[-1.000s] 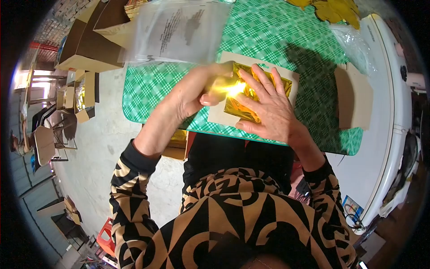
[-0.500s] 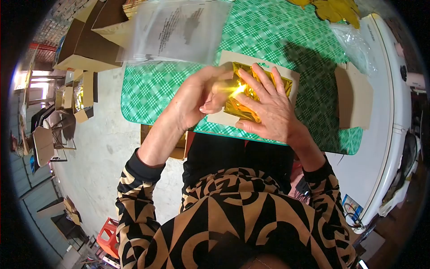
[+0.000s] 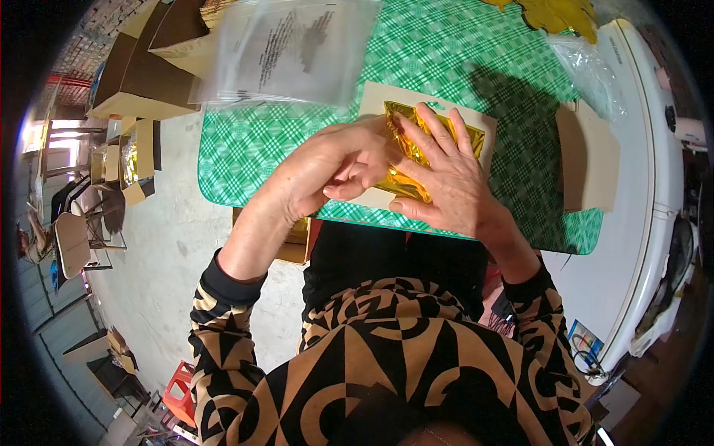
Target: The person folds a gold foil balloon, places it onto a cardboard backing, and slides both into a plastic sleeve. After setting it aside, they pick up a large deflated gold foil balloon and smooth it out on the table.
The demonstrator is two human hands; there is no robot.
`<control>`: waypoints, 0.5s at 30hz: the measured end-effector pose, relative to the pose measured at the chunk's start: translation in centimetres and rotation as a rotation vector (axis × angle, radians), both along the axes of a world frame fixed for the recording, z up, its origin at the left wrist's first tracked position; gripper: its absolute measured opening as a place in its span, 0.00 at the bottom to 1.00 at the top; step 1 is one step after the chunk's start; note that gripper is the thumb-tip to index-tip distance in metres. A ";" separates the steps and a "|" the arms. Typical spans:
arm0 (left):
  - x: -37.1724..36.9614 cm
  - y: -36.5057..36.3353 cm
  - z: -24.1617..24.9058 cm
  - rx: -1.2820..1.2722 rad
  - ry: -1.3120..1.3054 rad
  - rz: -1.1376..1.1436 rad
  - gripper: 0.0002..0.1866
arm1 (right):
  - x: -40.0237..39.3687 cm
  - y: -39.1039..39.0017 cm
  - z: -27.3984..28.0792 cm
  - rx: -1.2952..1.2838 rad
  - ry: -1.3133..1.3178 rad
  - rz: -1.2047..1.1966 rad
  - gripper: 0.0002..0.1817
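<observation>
A shiny gold foil packet [image 3: 476,134] lies on a tan cardboard sheet [image 3: 374,97] on the table. My right hand [image 3: 452,175] rests flat on the packet, open with its fingers spread and pointing away from me. My left hand [image 3: 346,160] is at the packet's left edge, turned on its side over the cardboard. Its lower fingers curl toward the palm and nothing shows in them. The upper fingers reach the foil by my right hand's fingers, and their tips are partly hidden. Wrinkles run across the foil where it shows between the hands.
A green checked cloth [image 3: 253,160] covers the table. Clear plastic bags [image 3: 290,56] lie at the back left beside open cardboard boxes [image 3: 137,85]. To the right are another cardboard piece [image 3: 587,160], a crumpled clear bag [image 3: 587,70] and a white appliance [image 3: 632,223]. Gold material [image 3: 561,18] lies at the back.
My left hand has shifted slightly left, and its fingers have turned over the foil's left edge. The bright glint there is gone. My right hand has stayed in place.
</observation>
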State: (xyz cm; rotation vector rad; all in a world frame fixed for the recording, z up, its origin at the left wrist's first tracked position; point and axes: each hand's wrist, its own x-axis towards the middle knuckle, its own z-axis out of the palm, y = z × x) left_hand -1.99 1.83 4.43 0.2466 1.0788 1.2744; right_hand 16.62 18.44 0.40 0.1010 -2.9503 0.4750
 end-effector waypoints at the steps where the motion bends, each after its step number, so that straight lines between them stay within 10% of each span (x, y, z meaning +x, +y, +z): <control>1: -0.1 -0.1 0.0 0.003 0.008 -0.007 0.10 | 0.0 -0.1 0.0 -0.003 0.006 0.000 0.38; 10: -0.4 0.6 -0.9 -0.025 -0.045 0.167 0.20 | -0.1 -0.2 0.2 0.004 -0.017 -0.014 0.41; 15: -0.8 1.7 -1.6 -0.085 0.547 0.009 0.16 | -0.3 -0.4 0.2 0.012 -0.012 -0.027 0.43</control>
